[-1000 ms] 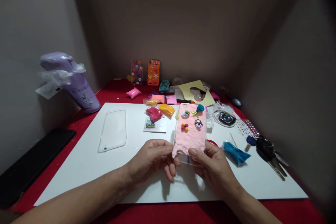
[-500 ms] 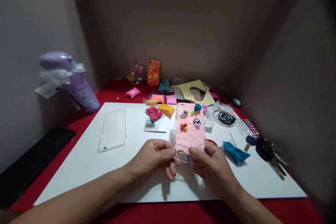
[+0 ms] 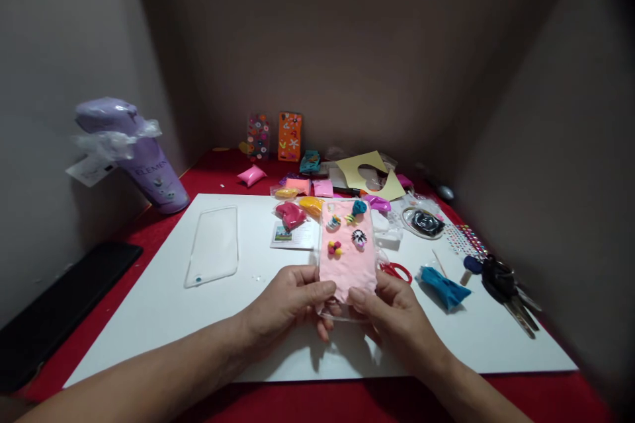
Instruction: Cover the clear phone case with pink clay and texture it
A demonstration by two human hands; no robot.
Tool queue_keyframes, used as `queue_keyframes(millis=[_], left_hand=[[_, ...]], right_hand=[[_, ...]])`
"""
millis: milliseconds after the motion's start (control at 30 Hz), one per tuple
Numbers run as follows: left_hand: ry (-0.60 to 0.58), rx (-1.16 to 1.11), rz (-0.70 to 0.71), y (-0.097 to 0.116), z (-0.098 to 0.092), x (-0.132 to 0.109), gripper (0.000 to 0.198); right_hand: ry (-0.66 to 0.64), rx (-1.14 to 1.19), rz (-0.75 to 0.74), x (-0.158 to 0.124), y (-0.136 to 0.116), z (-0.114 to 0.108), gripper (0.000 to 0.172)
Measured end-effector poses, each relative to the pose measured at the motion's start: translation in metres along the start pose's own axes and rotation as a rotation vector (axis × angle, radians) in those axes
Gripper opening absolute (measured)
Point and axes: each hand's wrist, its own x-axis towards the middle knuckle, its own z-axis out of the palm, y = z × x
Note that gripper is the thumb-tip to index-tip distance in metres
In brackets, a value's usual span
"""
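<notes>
Left hand (image 3: pixel 292 296), right hand (image 3: pixel 397 310) hold pink case (image 3: pixel 347 269) over white board (image 3: pixel 159 310).

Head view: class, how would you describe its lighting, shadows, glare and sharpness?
In the head view, the back wall is dim and the frame's top right corner nearly black; also there, soft shadows lie on the board below the left hand and right hand, pale glints mark the bottle, and the card's print is unreadable.
</notes>
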Motion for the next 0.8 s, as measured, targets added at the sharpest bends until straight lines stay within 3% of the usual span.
queue_keyframes(millis=[167, 500, 800], left_hand=[[0.059, 0.068, 0.04, -0.003, 0.003, 0.0, 0.024], [-0.014, 0.113, 0.055, -0.004, 0.001, -0.003, 0.028], [-0.027, -0.066, -0.069, -0.005, 0.003, -0.003, 0.028]], right_hand=[[0.016, 0.016, 0.037, 0.001, -0.001, 0.002, 0.033], [0.134, 0.066, 0.076, 0.001, -0.003, 0.008, 0.029], [0.048, 0.139, 0.164, -0.001, -0.007, 0.009, 0.028]])
